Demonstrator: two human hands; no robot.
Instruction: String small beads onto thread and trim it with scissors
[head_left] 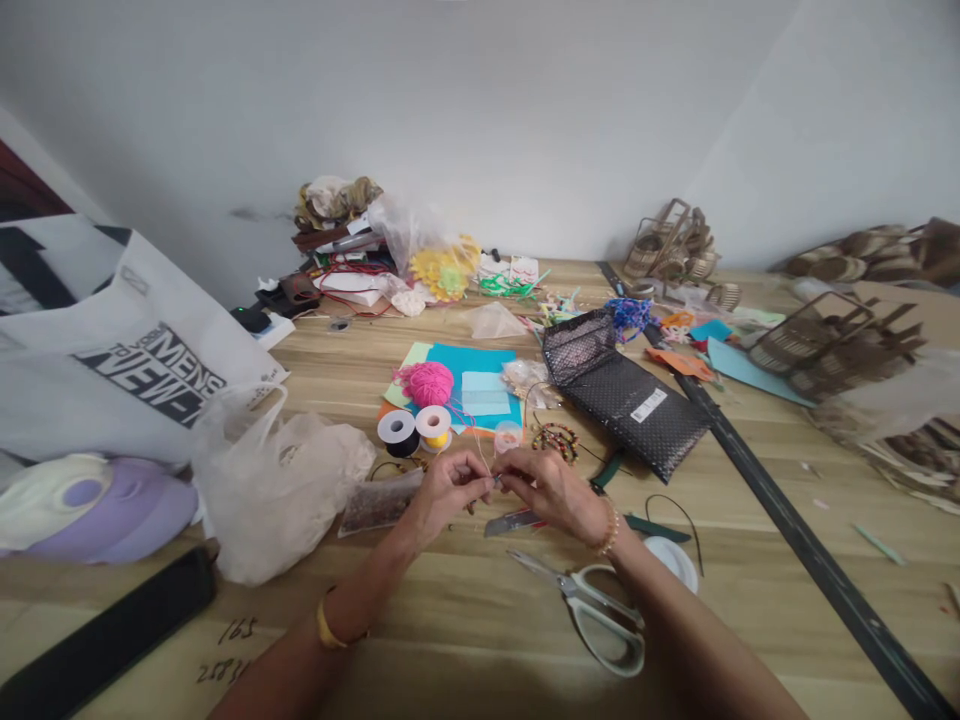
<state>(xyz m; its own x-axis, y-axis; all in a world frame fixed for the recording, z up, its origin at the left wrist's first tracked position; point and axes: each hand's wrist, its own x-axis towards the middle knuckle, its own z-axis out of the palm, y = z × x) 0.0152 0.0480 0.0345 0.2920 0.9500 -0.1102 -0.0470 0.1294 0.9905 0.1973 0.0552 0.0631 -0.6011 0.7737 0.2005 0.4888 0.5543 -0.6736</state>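
I've got left hand (448, 488) pinching thin cord (486, 458) | right hand (551, 488) pinching it too | scissors (564, 585) lying on table (420, 630)

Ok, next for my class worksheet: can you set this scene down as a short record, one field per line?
Left hand: fingertips pinched at a thin pale thread; yellow bangle on the wrist
Right hand: fingertips meeting the left ones; beaded bracelet on the wrist
Unclear: the tiny piece at the fingertips
Surface: wood-grain table
Cutting tool: scissors, lying between the forearms
Yarn: pink ball, on coloured paper
Spools: one black, one yellow, side by side
Packaging: black bubble mailer, flap open
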